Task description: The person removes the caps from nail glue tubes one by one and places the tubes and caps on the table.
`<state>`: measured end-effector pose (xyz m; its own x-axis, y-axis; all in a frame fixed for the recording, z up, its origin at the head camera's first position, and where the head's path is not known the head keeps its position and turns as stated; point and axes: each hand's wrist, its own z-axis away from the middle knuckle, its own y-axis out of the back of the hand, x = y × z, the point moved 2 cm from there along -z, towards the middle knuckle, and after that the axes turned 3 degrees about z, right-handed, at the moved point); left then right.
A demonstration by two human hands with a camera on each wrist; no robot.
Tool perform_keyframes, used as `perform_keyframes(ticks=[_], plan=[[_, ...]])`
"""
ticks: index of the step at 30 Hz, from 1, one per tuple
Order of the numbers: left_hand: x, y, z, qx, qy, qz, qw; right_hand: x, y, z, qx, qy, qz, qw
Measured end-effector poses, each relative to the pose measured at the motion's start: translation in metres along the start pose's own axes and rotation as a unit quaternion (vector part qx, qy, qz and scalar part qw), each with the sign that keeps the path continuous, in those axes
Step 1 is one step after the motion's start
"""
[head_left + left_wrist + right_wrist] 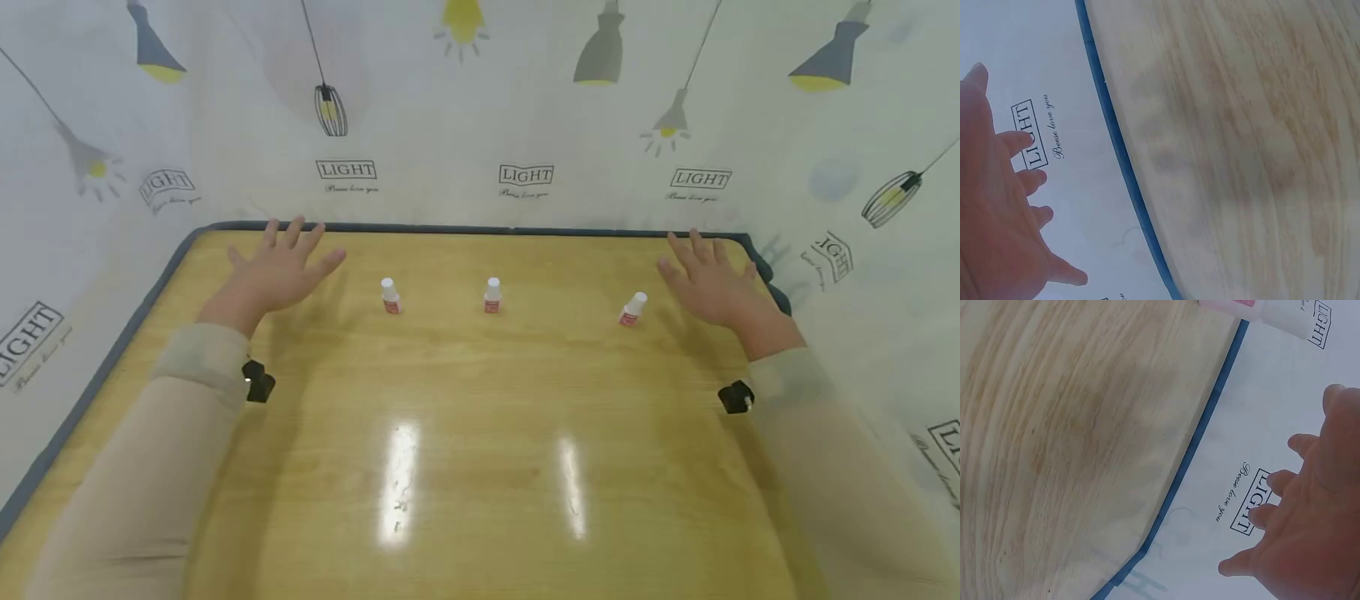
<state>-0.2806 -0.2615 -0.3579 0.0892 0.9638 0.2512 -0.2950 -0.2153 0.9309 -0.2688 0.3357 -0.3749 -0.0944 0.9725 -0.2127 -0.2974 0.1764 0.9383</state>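
Three small white bottles with red labels stand in a row toward the back of the wooden table (480, 375). The left bottle (391, 297) is nearest my left hand (277, 271), which is held over the back left of the table with fingers spread. The middle bottle (492, 296) stands apart from both hands. Close to my right hand (712, 283) is the right bottle (633, 309), and part of this bottle (1235, 307) shows at the top of the right wrist view. My right hand's fingers are spread too, holding nothing.
A dark edge strip (450, 227) runs around the table. Behind and beside it rises a white sheet (435, 133) printed with lamps and the word LIGHT. Small black devices (258, 382) hang at both wrists. Two bright reflections lie on the tabletop's front half.
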Motion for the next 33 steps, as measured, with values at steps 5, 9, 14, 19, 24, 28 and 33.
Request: perform_keyframes(ticks=[5,9,14,19,24,28,33], plan=[[0.008,0.003,0.001,0.004,-0.010,0.010,0.9999,-0.002,-0.004,-0.001,0.008,-0.001,0.004,1.0000],[0.019,0.002,0.004,0.016,-0.028,0.018,0.9993,-0.005,-0.006,-0.002,0.020,0.004,0.013,0.9997],[0.056,0.003,0.009,0.073,-0.083,0.001,0.9939,-0.016,0.002,0.007,0.027,0.017,-0.002,0.9995],[0.128,-0.011,0.018,0.123,-0.182,0.036,0.9749,-0.025,0.001,0.025,0.044,0.040,-0.031,0.9978],[0.218,-0.054,0.024,0.096,-0.262,0.160,0.9469,-0.033,-0.015,0.038,0.061,0.060,-0.066,0.9941],[0.280,-0.090,0.004,0.028,-0.278,0.210,0.9368,-0.040,-0.021,0.038,0.081,0.064,-0.097,0.9899],[0.322,-0.125,-0.045,-0.022,-0.243,0.243,0.9388,-0.043,-0.020,0.028,0.140,0.075,-0.125,0.9794]])
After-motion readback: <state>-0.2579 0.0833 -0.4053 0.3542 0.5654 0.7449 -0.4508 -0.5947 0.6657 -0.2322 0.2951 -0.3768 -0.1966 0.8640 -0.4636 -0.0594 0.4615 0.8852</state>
